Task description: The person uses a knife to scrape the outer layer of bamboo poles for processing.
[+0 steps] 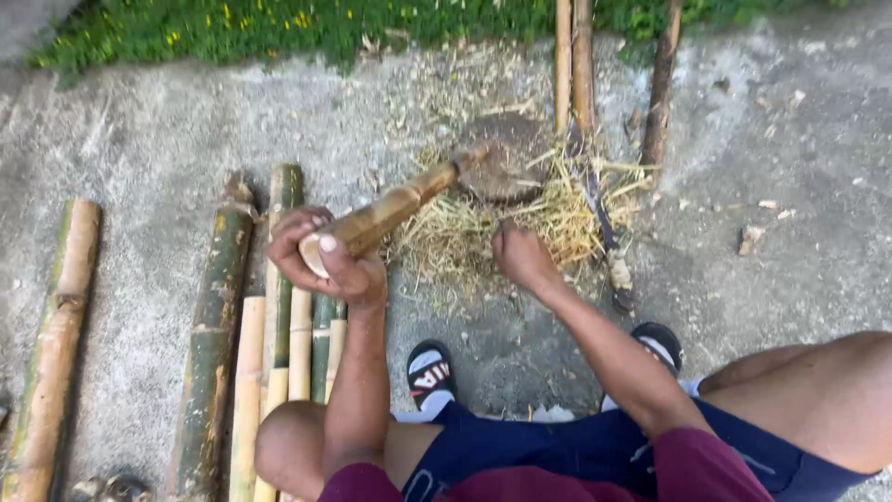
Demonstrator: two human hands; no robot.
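Bamboo piece (390, 209) in left grip (325, 260); right grip (522, 257) apparently fisted.

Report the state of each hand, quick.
Left hand: closed around the near end of a bamboo piece whose far end rests on a wood block.
Right hand: fingers curled down into the shavings; any grip cannot be told.

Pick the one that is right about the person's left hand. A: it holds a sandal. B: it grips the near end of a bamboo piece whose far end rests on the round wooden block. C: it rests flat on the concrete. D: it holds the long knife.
B: the left hand wraps the near end of the bamboo piece, whose far end lies on the round wooden block; the long knife lies unheld on the shavings.
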